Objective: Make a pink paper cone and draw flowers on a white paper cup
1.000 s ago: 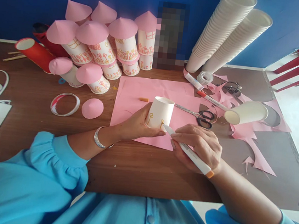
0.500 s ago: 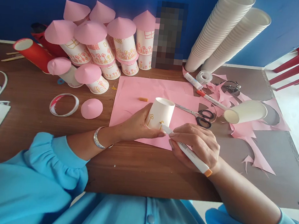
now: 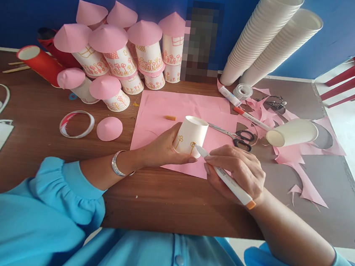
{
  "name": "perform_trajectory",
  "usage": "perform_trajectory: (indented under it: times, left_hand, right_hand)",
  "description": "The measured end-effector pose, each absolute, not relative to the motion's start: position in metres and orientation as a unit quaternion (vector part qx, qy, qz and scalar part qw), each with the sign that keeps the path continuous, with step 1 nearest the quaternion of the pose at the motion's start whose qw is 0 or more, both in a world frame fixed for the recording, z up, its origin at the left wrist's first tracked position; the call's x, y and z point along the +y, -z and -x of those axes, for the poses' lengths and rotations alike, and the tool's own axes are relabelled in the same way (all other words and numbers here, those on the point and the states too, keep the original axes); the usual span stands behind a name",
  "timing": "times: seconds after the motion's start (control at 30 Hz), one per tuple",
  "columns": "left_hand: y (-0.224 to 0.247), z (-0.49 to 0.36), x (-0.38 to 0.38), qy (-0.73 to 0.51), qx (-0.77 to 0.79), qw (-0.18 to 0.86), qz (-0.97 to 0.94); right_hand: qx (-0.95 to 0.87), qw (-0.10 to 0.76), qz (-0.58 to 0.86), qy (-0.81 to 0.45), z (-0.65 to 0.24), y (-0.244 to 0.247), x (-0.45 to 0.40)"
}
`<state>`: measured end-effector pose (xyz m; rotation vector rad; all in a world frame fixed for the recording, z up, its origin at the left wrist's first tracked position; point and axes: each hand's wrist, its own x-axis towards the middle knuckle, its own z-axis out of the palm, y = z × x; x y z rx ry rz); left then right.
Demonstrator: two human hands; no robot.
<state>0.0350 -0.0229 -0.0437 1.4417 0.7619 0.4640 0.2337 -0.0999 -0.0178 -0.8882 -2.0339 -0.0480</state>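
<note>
A white paper cup (image 3: pixel 192 132) is in the grip of my left hand (image 3: pixel 163 146), with its narrow end up. Two small ochre flowers with stems show near its lower edge. My right hand (image 3: pixel 240 171) is closed around a white felt-tip marker (image 3: pixel 230 186) with an orange end, its tip at or very near the right-hand flower. Pink paper (image 3: pixel 154 109) lies under the cup and my left hand. Behind the cup are an orange marker cap (image 3: pixel 170 118) and black-handled scissors (image 3: pixel 242 140).
Decorated cups with pink cone roofs (image 3: pixel 145 32) stand at the back left. Tall stacks of paper cups (image 3: pixel 260 36) lean on the blue wall. Pink scraps (image 3: pixel 306 176), a red-capped marker (image 3: pixel 251 118) and a lying cup (image 3: pixel 291 133) are right; a tape roll (image 3: pixel 92 126) is left.
My right hand and the marker have shifted slightly right. The right-hand flower on the cup now has more of its outline. My left hand and the cup stay nearly in place.
</note>
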Motion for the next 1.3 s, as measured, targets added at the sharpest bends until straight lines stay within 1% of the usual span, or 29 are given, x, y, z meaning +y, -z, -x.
perform_trajectory:
  times: [0.97, 1.3]
  left_hand:
    - [0.0441, -0.0340, -0.0217, -0.210, 0.325, 0.687, -0.615]
    - [0.0441, -0.0345, -0.0211, -0.208, 0.331, 0.672, -0.629]
  right_hand:
    - [-0.816, 0.442, 0.370, 0.037, -0.2343, 0.0174, -0.1004]
    - [-0.814, 0.451, 0.363, 0.036, -0.2328, 0.0205, -0.0998]
